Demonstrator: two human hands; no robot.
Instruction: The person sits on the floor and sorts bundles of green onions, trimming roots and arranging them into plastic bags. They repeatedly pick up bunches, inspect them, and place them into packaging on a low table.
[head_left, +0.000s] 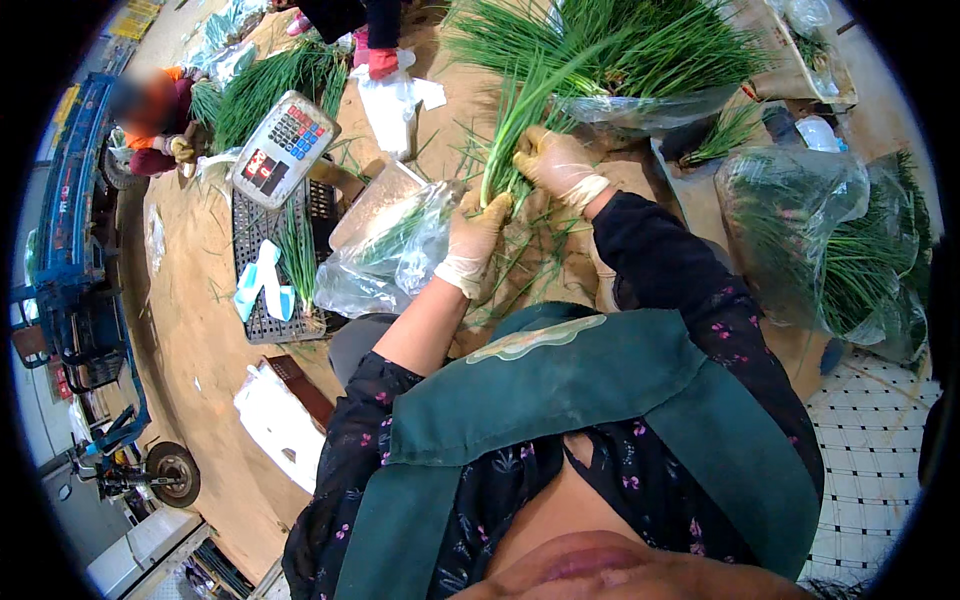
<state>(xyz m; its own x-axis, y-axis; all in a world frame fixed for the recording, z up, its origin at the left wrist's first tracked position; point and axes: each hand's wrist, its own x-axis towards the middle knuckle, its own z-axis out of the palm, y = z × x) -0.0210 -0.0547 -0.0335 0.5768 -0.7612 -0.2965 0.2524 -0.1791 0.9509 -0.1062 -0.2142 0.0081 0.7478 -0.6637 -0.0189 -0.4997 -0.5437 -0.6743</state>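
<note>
My left hand (474, 244), in a pale thin glove, grips the lower end of a small bunch of green onions (508, 142). Their leaves fan up and to the right. Just right of the bunch, my right hand (556, 166), gloved too, has its fingers curled on some of its stalks; the fingertips are partly hidden. Against my left wrist lies a clear plastic bag (390, 262) with green onions inside, partly over a shallow tray (379, 199). Ahead, a large heap of green onions (637, 52) rests on clear plastic sheeting (652, 109).
Left are a digital scale (285, 150) and a black plastic crate (255, 300) holding onions and blue-white strips (264, 285). Bagged onions (817, 240) stand right. A person (154, 112) sits far left; another's red-gloved hand (383, 64) is near a white bag (390, 112). A blue vehicle (71, 195) stands beyond.
</note>
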